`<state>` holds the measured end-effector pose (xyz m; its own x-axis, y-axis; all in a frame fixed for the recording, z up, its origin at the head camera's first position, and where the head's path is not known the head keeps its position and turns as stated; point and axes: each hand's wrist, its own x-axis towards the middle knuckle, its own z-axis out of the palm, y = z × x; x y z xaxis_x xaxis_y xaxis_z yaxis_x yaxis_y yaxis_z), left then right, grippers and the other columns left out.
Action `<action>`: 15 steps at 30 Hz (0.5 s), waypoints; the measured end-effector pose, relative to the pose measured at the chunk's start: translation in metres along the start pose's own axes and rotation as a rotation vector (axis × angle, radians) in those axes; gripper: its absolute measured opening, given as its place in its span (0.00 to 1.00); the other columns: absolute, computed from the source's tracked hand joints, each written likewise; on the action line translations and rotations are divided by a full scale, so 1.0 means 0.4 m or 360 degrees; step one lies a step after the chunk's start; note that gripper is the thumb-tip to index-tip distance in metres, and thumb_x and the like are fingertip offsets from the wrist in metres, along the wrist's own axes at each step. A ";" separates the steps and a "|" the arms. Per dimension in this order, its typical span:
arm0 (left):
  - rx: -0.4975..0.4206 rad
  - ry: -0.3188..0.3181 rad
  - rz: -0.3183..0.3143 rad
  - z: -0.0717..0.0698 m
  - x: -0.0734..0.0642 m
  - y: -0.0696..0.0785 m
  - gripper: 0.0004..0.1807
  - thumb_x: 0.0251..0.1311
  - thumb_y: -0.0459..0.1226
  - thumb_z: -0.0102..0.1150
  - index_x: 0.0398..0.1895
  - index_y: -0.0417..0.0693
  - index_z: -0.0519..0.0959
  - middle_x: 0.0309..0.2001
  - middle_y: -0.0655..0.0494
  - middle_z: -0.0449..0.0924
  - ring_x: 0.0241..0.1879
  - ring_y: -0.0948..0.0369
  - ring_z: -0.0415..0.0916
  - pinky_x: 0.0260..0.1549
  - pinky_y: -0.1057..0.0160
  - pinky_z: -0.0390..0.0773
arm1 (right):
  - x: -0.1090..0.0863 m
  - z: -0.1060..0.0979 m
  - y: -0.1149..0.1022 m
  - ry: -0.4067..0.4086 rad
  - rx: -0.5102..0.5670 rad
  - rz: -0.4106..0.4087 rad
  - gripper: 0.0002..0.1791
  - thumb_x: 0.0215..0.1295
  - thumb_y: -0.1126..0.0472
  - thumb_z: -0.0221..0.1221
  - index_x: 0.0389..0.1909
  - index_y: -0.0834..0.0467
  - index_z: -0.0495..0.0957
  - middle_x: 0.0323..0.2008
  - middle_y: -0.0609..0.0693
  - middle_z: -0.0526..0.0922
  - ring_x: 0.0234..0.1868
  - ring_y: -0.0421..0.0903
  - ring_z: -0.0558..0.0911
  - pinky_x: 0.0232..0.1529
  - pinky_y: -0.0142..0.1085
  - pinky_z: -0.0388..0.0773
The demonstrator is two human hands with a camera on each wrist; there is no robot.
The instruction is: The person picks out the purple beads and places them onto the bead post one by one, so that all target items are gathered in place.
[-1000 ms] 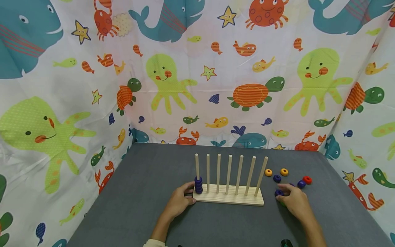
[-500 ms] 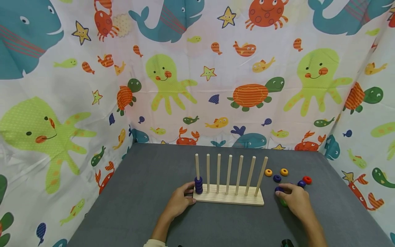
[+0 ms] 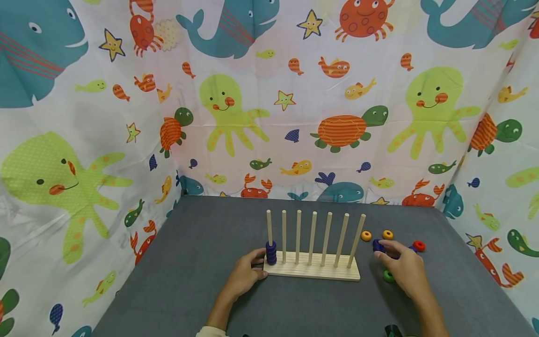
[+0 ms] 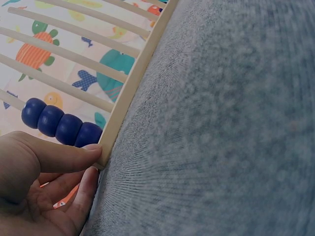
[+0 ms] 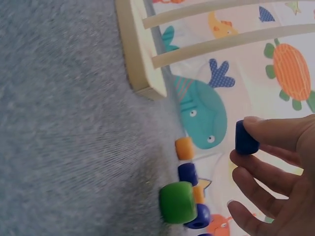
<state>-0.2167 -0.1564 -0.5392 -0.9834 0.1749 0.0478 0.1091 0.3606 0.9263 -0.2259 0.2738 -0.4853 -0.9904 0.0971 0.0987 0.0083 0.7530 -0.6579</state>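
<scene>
A pale wooden bead rack with a row of upright pegs stands on the grey table. Several blue beads are stacked on its leftmost peg. My left hand grips the rack's left end, thumb on the front edge of the base beside the stack. To the right of the rack, my right hand pinches one blue bead between thumb and fingers, lifted off the table. Under and beyond that hand lie a green bead, two yellow beads, a red bead and other blue beads, partly hidden.
Cloth printed with sea animals hangs behind the table and along both sides. The grey table spreads around the rack. A dark cylindrical object shows at the bottom edge, near the right forearm.
My right hand has lifted the blue bead up and slightly away from the green bead, which now shows fully. The left hand and the rack have stayed in place.
</scene>
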 end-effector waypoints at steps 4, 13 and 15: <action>-0.0003 0.0000 -0.0010 0.001 -0.002 0.001 0.36 0.59 0.23 0.67 0.74 0.40 0.73 0.67 0.35 0.77 0.60 0.42 0.82 0.54 0.52 0.87 | -0.006 -0.005 -0.020 0.0123 0.0019 -0.0101 0.27 0.75 0.51 0.65 0.67 0.64 0.78 0.56 0.69 0.84 0.56 0.66 0.82 0.57 0.65 0.81; -0.0018 -0.0003 0.0001 -0.001 -0.004 0.005 0.36 0.60 0.23 0.66 0.74 0.39 0.73 0.68 0.34 0.76 0.61 0.41 0.82 0.54 0.52 0.87 | -0.012 -0.028 -0.089 0.0462 0.0075 -0.0254 0.23 0.73 0.53 0.68 0.61 0.63 0.83 0.52 0.65 0.86 0.52 0.60 0.83 0.42 0.20 0.74; -0.0010 -0.0001 -0.0001 -0.001 -0.004 0.004 0.36 0.60 0.23 0.66 0.74 0.39 0.73 0.68 0.34 0.76 0.61 0.42 0.82 0.54 0.52 0.87 | -0.015 -0.035 -0.106 0.0500 0.0089 -0.0270 0.23 0.73 0.52 0.68 0.61 0.63 0.83 0.53 0.64 0.85 0.52 0.59 0.82 0.41 0.16 0.68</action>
<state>-0.2152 -0.1563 -0.5377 -0.9834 0.1755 0.0471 0.1077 0.3547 0.9288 -0.2184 0.2504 -0.4477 -0.8862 0.1754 0.4288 -0.1688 0.7398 -0.6513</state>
